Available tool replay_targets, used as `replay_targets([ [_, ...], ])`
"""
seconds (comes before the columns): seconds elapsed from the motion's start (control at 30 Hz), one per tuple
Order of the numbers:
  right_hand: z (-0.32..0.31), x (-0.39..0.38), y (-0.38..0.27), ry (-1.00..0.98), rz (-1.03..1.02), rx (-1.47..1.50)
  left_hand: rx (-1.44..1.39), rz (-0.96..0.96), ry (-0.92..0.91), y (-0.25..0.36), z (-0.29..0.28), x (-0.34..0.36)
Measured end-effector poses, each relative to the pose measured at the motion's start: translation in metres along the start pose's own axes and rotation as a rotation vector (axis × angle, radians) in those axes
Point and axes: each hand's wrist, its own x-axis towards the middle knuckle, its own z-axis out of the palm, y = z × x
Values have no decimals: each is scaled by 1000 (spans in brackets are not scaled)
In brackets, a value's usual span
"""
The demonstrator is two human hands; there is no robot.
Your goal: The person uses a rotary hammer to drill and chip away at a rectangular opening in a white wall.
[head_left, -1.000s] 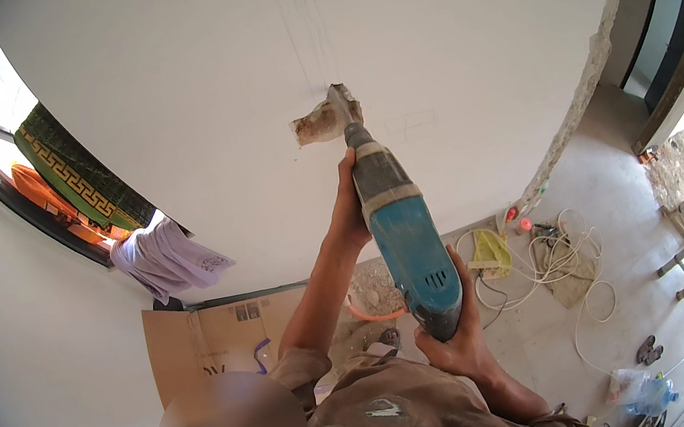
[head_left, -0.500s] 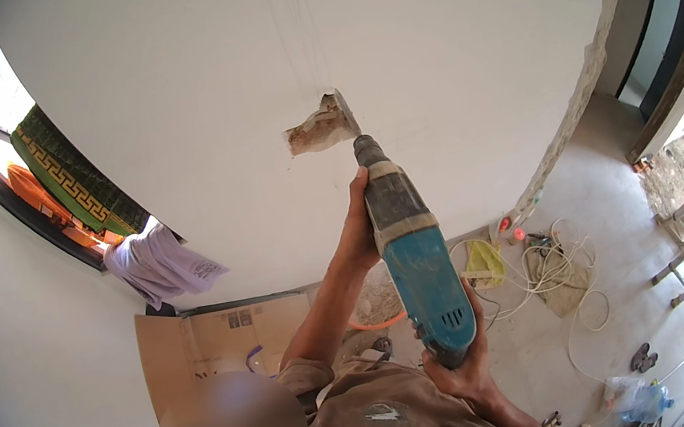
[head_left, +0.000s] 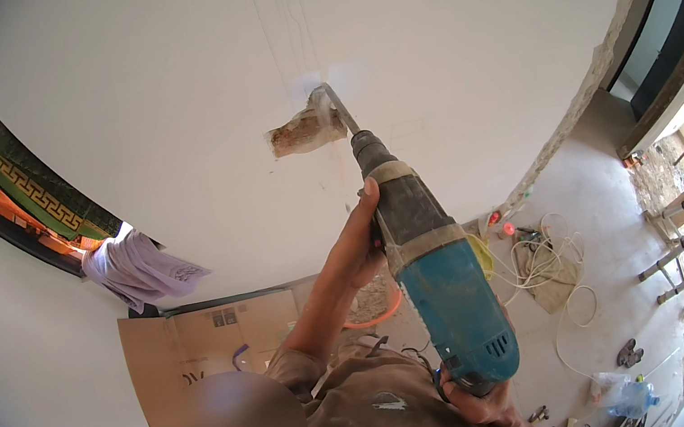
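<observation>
Teal dust-coated hammer drill (head_left: pixel 442 287), upright

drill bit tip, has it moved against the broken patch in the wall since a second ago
No, or hardly: the drill has its bit tip at the upper right edge of the broken patch, as before; the whole view shifted together.

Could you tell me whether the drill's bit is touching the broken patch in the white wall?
Touching. The head view shows the tip of the bit meeting the upper right edge of the broken patch, with no gap visible between them.
</observation>
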Motion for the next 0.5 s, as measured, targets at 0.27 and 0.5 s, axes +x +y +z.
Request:
replay_targets([
  [0.27, -3, 27, -4, 32, -41, -44, -61, 57, 54, 9, 11, 17],
  [0.5, 6, 36, -19, -58, -171, 16, -139, 33, -12, 5, 5, 15],
])
